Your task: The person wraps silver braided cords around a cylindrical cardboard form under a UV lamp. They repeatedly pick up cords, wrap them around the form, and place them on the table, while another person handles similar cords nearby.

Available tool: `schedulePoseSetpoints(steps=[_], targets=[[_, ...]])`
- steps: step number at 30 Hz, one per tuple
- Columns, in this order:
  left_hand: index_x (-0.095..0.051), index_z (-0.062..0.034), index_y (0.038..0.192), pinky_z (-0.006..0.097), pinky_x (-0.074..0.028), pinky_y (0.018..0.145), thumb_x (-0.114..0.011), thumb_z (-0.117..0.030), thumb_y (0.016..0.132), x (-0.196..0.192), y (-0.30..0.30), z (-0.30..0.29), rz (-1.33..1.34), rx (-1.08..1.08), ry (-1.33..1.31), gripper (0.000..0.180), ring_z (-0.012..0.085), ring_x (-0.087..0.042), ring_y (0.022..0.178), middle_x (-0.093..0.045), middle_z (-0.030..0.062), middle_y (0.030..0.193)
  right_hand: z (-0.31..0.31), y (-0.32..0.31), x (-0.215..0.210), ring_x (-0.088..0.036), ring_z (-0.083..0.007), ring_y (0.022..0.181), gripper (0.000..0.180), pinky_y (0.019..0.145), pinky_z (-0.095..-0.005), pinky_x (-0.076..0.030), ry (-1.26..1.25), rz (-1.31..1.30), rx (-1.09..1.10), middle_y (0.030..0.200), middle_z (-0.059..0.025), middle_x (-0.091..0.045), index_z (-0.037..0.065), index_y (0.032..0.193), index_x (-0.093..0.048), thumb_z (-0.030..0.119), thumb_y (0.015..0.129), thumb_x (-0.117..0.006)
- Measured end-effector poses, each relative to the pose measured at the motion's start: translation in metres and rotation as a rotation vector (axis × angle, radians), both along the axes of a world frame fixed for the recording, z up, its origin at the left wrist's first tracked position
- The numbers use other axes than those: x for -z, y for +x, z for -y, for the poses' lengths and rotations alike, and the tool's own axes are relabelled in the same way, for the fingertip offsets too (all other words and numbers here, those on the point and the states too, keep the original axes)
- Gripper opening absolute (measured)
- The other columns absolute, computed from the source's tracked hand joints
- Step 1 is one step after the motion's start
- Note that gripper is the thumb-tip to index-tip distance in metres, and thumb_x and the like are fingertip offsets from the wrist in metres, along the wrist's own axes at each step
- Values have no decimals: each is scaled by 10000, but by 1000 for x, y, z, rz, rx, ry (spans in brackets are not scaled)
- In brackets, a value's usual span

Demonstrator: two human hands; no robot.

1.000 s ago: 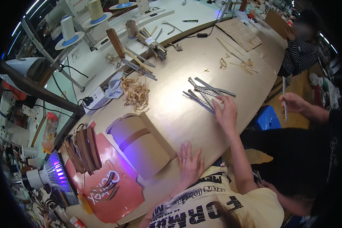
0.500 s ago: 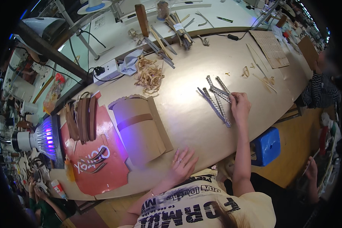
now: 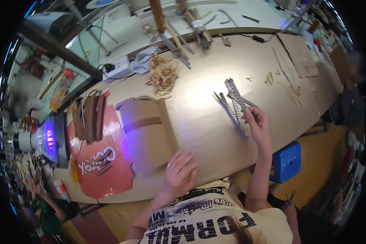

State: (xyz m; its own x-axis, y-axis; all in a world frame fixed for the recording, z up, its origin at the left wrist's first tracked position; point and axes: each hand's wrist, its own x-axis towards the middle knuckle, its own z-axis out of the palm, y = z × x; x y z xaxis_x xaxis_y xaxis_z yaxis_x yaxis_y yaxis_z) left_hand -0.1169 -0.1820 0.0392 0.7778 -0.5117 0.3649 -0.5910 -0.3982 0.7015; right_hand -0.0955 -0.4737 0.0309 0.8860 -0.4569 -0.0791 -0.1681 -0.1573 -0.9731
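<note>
My right hand [image 3: 257, 121] is closed on the near end of silver-grey braided straps [image 3: 235, 92]. They lie close together and point toward the far side of the table. Just left of them, more braided straps [image 3: 231, 114] rest in a narrow V on the table, their near ends close to my right fingers. My left hand [image 3: 181, 173], a ring on one finger, is open with nothing in it. It is near the table's front edge, beside a curved brown cardboard piece [image 3: 144, 136] with a darker band across it.
Brown strips [image 3: 94, 122] lie on a red sheet [image 3: 114, 179] at left, near a lit lamp [image 3: 44, 142]. Tangled tan scraps [image 3: 162, 75] and a power strip [image 3: 117, 68] are farther back. A blue stool [image 3: 286, 162] stands at right. Other people sit at both sides.
The straps at my right hand, spread apart before, are now drawn together in its grasp. My left hand has shifted left toward the cardboard. The whole view has tilted slightly.
</note>
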Motion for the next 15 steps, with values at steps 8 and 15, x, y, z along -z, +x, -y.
schedulePoseSetpoints(steps=[8, 15], targets=[[-467, 22, 1356, 323, -487, 923, -542, -107, 972, -42, 30, -24, -690, -304, -615, 412, 225, -635, 1100, -625, 172, 1235, -92, 27, -37, -541, -66, 687, 225, 625, -205, -429, 339, -70, -503, 762, -23, -639, -34, 977, -672, 176, 972, -591], [-499, 19, 1310, 271, -525, 825, -555, -183, 991, -54, 89, -74, -803, -333, -896, 381, 164, -656, 1025, -650, 146, 1172, -163, 61, -56, -630, -92, 774, 236, 712, -233, -500, 296, -64, -716, 834, -48, -685, -57, 1081, -672, 129, 941, -639]])
